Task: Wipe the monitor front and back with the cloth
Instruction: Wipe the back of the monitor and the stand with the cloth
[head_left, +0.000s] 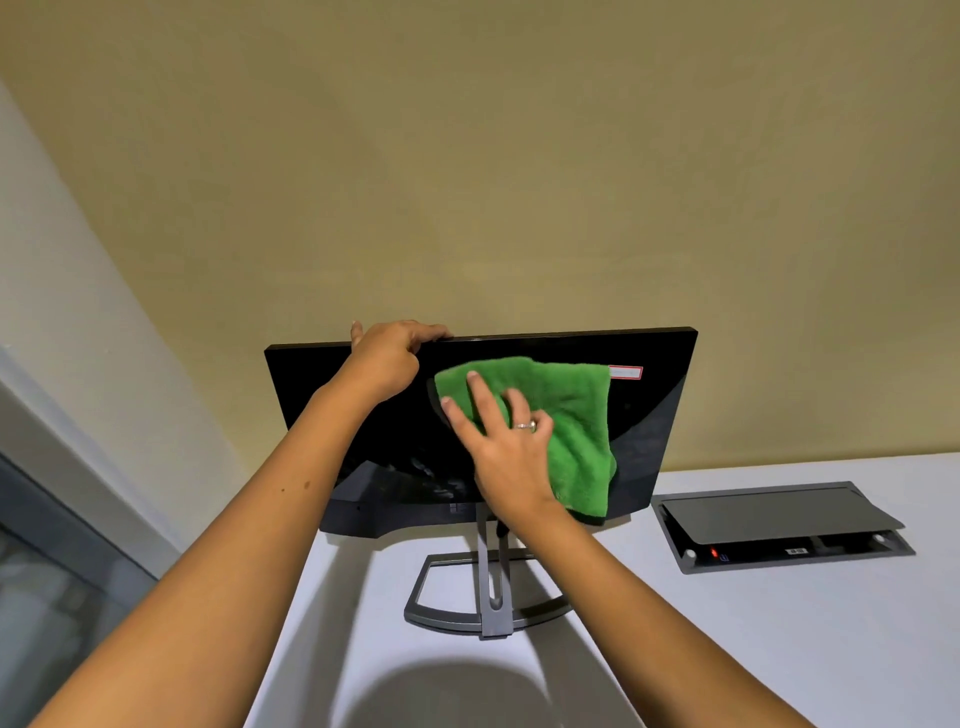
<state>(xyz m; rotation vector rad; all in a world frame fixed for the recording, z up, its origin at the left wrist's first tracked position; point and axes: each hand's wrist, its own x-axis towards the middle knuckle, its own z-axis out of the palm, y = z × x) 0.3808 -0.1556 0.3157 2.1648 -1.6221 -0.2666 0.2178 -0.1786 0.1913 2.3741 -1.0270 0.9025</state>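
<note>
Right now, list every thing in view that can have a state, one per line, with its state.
monitor: upright on its stand, screen dark, held steady at the top edge.
green cloth: spread flat against the screen, partly unfolded.
left hand: grips the monitor's top edge.
right hand: fingers straight, presses the cloth onto the screen.
stand: resting on the white desk.
desk cable box: lid raised, sockets showing.

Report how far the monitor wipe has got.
Nothing shows as finished. In hand: the right hand presses the green cloth flat on the monitor screen, while the left hand grips its top edge. Left: the rest of the front; the back is out of view.
</note>
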